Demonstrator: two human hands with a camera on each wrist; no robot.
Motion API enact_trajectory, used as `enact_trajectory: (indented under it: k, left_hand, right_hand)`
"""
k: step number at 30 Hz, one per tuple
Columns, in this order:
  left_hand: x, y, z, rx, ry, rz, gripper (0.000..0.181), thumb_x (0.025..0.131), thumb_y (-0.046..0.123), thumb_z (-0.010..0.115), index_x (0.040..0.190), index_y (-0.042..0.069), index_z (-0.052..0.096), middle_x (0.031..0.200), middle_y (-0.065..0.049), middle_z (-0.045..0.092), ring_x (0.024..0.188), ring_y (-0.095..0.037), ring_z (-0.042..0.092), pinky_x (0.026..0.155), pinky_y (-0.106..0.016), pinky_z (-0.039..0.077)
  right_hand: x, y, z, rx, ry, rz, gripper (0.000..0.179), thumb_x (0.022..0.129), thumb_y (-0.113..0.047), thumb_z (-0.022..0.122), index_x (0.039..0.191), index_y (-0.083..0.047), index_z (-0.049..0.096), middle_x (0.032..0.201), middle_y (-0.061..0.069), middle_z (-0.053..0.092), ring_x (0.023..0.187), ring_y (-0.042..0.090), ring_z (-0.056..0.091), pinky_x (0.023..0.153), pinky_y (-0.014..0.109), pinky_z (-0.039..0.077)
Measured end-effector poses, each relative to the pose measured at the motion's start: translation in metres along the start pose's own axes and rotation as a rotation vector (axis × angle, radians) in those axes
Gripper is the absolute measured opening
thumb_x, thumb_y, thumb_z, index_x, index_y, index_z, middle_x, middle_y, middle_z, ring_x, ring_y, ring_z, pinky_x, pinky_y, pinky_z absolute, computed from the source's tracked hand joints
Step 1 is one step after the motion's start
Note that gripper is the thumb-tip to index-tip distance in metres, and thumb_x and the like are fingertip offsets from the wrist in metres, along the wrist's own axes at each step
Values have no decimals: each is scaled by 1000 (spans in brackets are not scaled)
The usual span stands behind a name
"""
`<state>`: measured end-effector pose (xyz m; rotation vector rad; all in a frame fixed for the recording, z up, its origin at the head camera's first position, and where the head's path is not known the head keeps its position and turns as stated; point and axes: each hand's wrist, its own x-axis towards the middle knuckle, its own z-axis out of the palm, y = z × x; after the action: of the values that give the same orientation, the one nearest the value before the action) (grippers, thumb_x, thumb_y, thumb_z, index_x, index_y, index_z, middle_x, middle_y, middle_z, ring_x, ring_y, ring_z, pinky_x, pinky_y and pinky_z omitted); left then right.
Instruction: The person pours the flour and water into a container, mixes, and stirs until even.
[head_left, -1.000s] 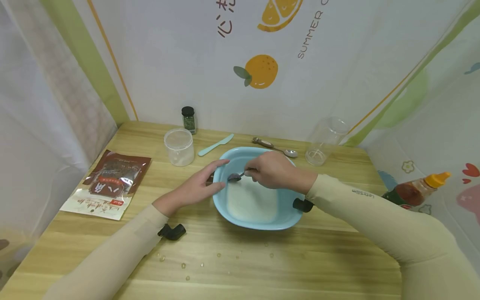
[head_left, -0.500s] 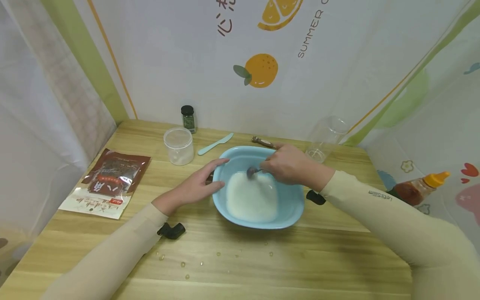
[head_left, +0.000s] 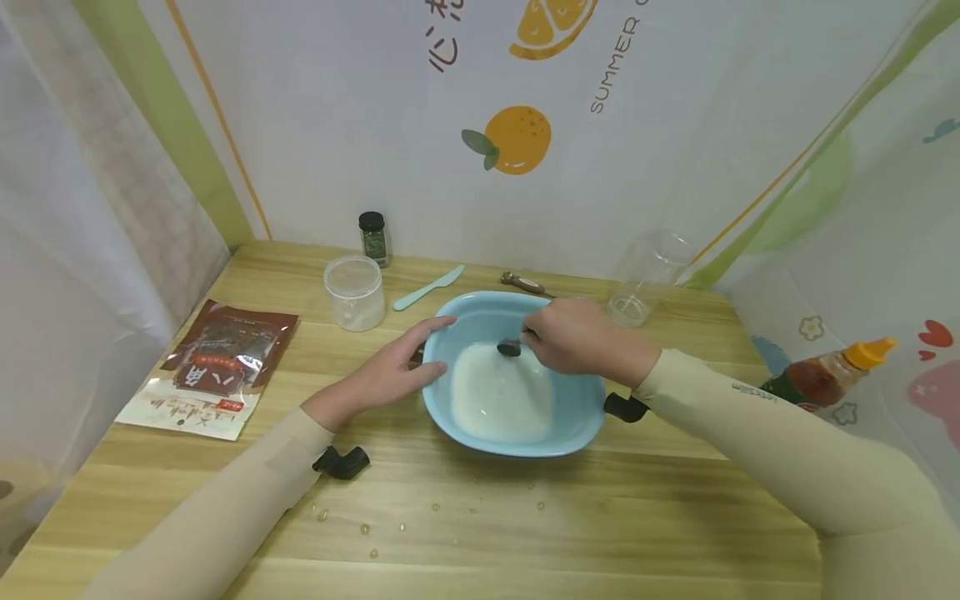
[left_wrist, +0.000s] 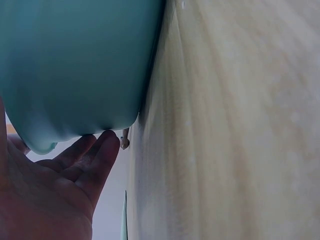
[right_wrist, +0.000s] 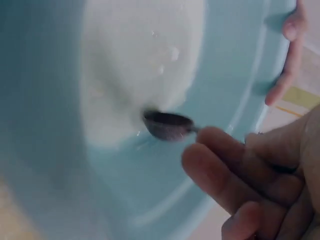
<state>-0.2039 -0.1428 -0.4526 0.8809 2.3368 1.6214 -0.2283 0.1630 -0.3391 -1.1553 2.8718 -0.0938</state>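
Observation:
A light-blue basin [head_left: 442,417] with milky white liquid [head_left: 495,400] in its bottom stands mid-table. My left hand [head_left: 386,367] grips its left rim, thumb and index fingertip over the edge; in the left wrist view its other fingers touch the outer wall. With curled fingers my right hand [head_left: 577,337] pinches a small spoon [head_left: 509,347] over the basin's far part. In the right wrist view the spoon's round bowl [right_wrist: 169,127] hangs close to the liquid's edge; the handle is mostly hidden in the hand.
Behind the basin lie a brown-handled spoon [head_left: 522,283], partly hidden, and a mint plastic knife [head_left: 427,289]. A clear tub [head_left: 354,293], spice jar [head_left: 373,239] and brown-white packet [head_left: 213,367] stand left. Right are a clear cylinder [head_left: 648,279] and sauce bottle [head_left: 825,377]. Droplets [head_left: 365,529] dot the front.
My right hand has moved right with the spoon, from the basin's left wall toward its middle, uncovering more liquid. My left hand has stayed at the rim.

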Motion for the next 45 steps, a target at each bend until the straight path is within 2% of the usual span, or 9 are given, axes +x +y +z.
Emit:
enact_trajectory:
  k: [6,11,14,21,24,28,32,40,45]
  left_hand:
    - [0,0,0,-11,-3,0,70,111,16,63,173,7,33,169,-27,42,141,-47,61,109,-52,62]
    - [-1,-1,-1,-8,-6,-3,70,111,16,63,173,8,32,172,-25,39,142,-46,60,108,-52,62]
    - [0,-3,-1,-7,-10,-2,70,111,16,63,173,9,32,173,-24,38,145,-46,58,109,-52,61]
    - [2,-1,0,-13,-18,-2,70,111,16,64,173,8,32,169,-23,43,143,-44,60,111,-51,60]
    - [2,0,-1,-7,-12,-4,70,110,15,64,173,8,33,169,-23,43,142,-45,61,110,-50,61]
    - [1,0,0,1,0,-13,71,110,15,65,173,8,33,169,-24,43,141,-45,61,110,-51,61]
    - [0,-1,0,6,7,-15,70,111,15,65,173,8,33,170,-25,42,142,-46,61,110,-51,60]
    - [-2,-3,-2,9,10,-12,69,111,14,63,173,7,33,170,-26,42,142,-46,60,112,-52,59]
    - [0,-1,-1,19,6,-10,70,111,15,64,173,7,34,171,-26,41,143,-45,60,113,-53,58]
  right_hand:
    - [17,-15,7,72,1,144,38,112,-19,61,74,-16,59,63,-4,46,59,14,47,54,30,39]
    - [28,-31,8,90,-23,131,27,113,-22,65,93,-11,80,72,-5,64,67,14,58,61,32,51]
    - [29,-33,9,114,-49,56,23,112,-22,68,102,-9,84,74,-8,69,67,10,61,63,31,54]
    - [13,-22,-3,270,-196,-259,15,110,-18,71,108,-10,84,74,-12,72,62,-4,62,66,26,58]
    - [7,-15,-7,335,-291,-290,14,110,-17,71,106,-9,83,74,-11,72,60,-2,64,65,25,59]
    - [3,-2,-10,356,-353,-161,17,111,-17,69,100,-9,79,69,-10,69,56,6,65,60,28,57]
    - [4,8,-10,307,-304,-15,20,112,-18,65,98,-9,78,66,-7,68,53,11,63,57,30,55]
    - [16,-2,-5,423,-346,-21,25,115,-21,62,107,-4,78,75,5,76,58,18,69,58,31,54]
    - [17,1,-2,371,-225,129,23,113,-19,64,108,-4,81,71,5,74,52,16,63,56,30,51]
